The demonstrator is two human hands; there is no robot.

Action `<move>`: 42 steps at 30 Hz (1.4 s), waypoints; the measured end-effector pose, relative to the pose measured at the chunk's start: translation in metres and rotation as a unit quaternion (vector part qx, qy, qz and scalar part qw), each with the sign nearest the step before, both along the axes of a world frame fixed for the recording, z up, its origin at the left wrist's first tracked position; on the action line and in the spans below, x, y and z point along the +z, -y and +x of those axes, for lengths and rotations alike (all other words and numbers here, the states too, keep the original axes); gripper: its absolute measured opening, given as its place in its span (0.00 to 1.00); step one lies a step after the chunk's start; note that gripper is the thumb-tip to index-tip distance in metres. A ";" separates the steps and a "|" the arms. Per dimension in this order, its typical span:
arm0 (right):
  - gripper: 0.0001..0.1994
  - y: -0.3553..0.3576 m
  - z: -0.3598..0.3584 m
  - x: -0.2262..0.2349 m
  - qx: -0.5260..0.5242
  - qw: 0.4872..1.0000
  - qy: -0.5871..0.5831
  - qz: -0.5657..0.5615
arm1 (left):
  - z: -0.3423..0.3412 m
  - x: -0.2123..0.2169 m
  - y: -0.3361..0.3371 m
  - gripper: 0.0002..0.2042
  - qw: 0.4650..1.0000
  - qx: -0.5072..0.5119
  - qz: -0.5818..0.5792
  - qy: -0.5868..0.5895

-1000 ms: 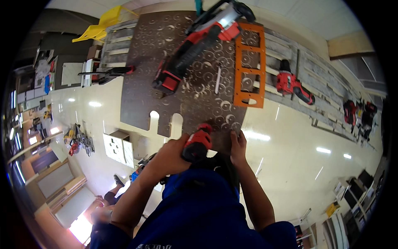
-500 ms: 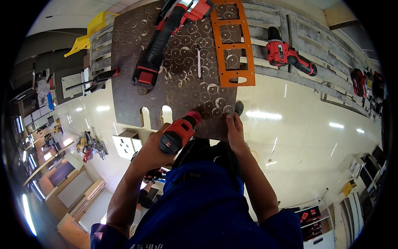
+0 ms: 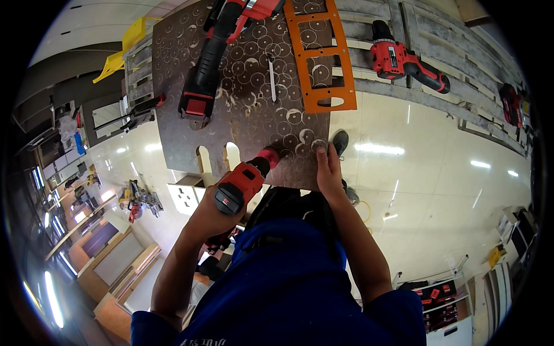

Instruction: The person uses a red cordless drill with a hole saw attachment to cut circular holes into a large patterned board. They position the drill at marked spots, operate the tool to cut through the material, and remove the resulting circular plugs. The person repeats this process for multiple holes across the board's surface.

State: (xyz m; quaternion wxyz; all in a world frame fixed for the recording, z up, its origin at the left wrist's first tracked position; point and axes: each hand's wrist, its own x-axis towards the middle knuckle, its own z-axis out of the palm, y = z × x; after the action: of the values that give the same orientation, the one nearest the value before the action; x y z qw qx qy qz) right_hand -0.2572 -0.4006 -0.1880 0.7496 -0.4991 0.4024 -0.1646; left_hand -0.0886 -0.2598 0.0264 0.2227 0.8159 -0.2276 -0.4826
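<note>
Red drill [image 3: 242, 183], gripped tight in the left hand [image 3: 210, 216], could skid toward the right hand [image 3: 328, 173] pressing flat on the board [image 3: 242, 121].

A small pale label [image 3: 394, 56] sits on the side of the red drill [image 3: 404, 60] lying well above and to the right of the right hand [image 3: 328, 167]. A round dark badge [image 3: 228, 201] marks the rear end of the red drill [image 3: 242, 181] gripped in the left hand [image 3: 210, 216]. Far below and right of the right hand, red and black boxes [image 3: 435, 300] stand in a row, too small to make out more.
</note>
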 end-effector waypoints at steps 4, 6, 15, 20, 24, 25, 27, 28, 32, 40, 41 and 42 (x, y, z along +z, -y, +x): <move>0.16 0.001 -0.002 0.001 -0.003 1.000 -0.008 0.011 | -0.002 0.004 0.004 0.18 1.000 0.010 0.022 -0.004; 0.16 0.002 -0.002 0.004 -0.008 1.000 -0.007 0.008 | 0.000 0.004 0.003 0.18 1.000 0.004 0.024 -0.005; 0.15 0.006 0.000 0.011 0.000 1.000 0.016 0.022 | -0.001 0.004 0.007 0.20 0.999 -0.009 0.036 0.007; 0.15 0.006 -0.002 0.003 -0.005 0.999 0.035 0.024 | -0.003 0.002 0.008 0.17 0.999 -0.009 0.021 0.039; 0.14 0.004 -0.005 -0.005 -0.005 0.997 0.045 0.061 | -0.002 0.001 0.008 0.16 0.999 -0.016 0.031 0.036; 0.15 0.001 0.003 0.002 -0.048 0.994 0.075 0.068 | -0.002 -0.001 0.006 0.16 0.999 -0.018 0.035 0.035; 0.16 -0.002 0.004 0.002 -0.079 0.987 0.109 0.085 | -0.002 -0.001 0.004 0.17 0.998 -0.019 0.063 0.020; 0.17 -0.002 0.001 -0.003 -0.066 0.987 0.115 0.095 | -0.001 0.001 0.002 0.18 0.996 -0.018 0.087 0.005; 0.18 -0.002 -0.002 -0.006 -0.053 0.987 0.114 0.098 | -0.003 0.000 0.000 0.18 0.996 -0.041 0.085 0.003; 0.19 0.000 -0.002 -0.002 -0.059 0.987 0.107 0.104 | -0.005 0.002 0.002 0.17 0.994 -0.071 0.085 0.016; 0.19 0.001 -0.003 -0.004 -0.056 0.987 0.108 0.102 | -0.006 0.003 0.007 0.17 0.994 -0.062 0.090 0.006; 0.19 0.000 -0.003 -0.005 -0.059 0.987 0.109 0.104 | -0.009 0.003 0.012 0.19 0.996 -0.028 0.084 0.015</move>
State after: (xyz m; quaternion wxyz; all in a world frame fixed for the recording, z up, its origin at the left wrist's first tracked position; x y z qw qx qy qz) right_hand -0.2601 -0.4003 -0.1934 0.8259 -0.3731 0.3615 -0.2192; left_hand -0.0972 -0.2713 0.0295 0.1361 0.8325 -0.2121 -0.4934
